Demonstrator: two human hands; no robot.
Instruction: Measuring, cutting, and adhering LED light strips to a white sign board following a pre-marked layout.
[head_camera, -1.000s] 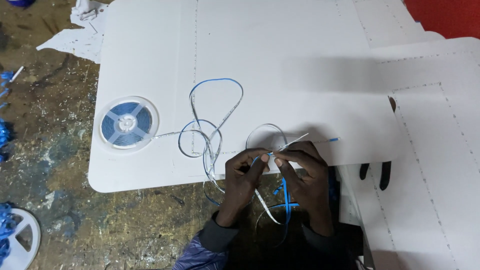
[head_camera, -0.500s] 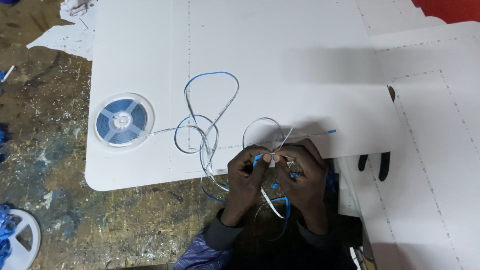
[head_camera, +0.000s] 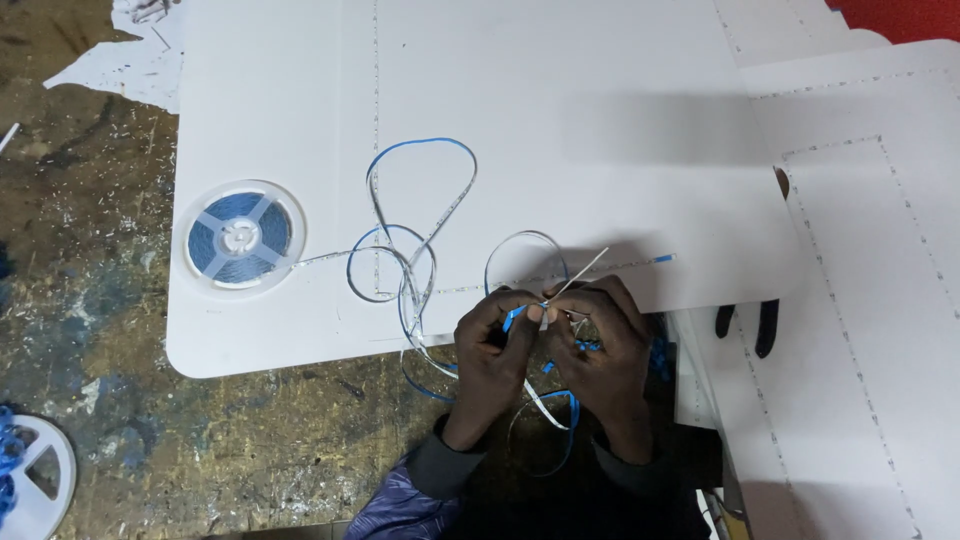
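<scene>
Blue-and-white strip (head_camera: 420, 215), looped from its reel (head_camera: 240, 235), stays pinched between closed fingers of left hand (head_camera: 495, 345) and right hand (head_camera: 600, 340), now slightly nearer the worktop (head_camera: 560, 100) edge.

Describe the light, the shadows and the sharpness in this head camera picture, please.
Head view: even light on the white board, with no glare; a soft grey shadow band crosses it above the left hand and right hand. The thin blue-and-white strip and round reel look sharp.
</scene>
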